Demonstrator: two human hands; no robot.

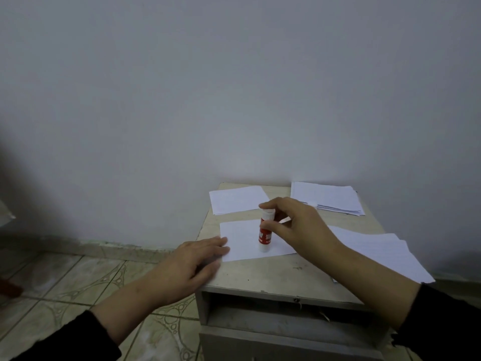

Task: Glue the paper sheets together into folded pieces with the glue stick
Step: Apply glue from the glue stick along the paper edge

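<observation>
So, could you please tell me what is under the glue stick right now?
The glue stick stands upright on a white paper sheet lying on the small table. The right hand grips its top; the left hand presses the sheet's corner. Whether glue lies beneath is hidden.

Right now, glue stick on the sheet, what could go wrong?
1. The left hand presses only the near-left corner of the centre sheet; strokes of the glue stick may skew or wrinkle it.
2. The right hand has a fingertip grip high on the stick, so it could tip.
3. The right-side stack overhangs the cabinet top under the forearm and could slide off.
</observation>
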